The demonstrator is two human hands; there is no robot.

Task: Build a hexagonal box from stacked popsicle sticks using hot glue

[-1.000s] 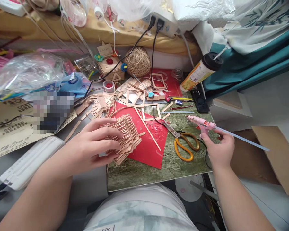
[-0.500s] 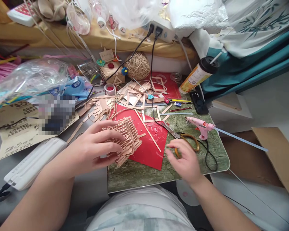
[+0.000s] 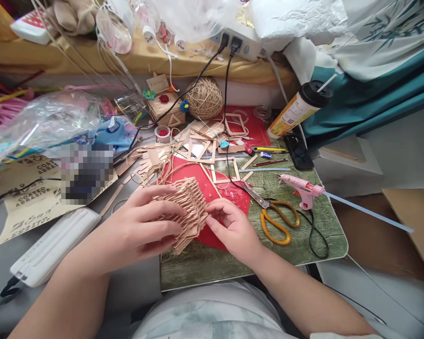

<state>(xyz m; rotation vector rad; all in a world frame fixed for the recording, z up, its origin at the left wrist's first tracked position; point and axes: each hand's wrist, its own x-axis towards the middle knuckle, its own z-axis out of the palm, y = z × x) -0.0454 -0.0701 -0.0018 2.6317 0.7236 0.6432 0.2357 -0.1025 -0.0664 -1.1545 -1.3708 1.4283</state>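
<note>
Left hand grasps the stick block, right fingertips meet its corner

The left hand [image 3: 146,228] grips the stick block [image 3: 192,205], its fingers spread and curled over one side, the thumb hidden. The right hand [image 3: 235,230] brings thumb and forefinger close together at the block's right corner; whether they pinch anything, I cannot tell.

The block is pale wood, many thin sticks layered into ridged, uneven rows, tilted above the red sheet [image 3: 239,198] and the left part of the green board [image 3: 198,275].

The board's near edge runs close to the person's shirt [image 3: 212,313]. Board surface shows between the right forearm and the orange-handled scissors [image 3: 268,205], which lie near that hand. Farther right stands the pink glue gun [image 3: 304,187], its glue stick [image 3: 371,212] jutting past the board's right edge.
</note>
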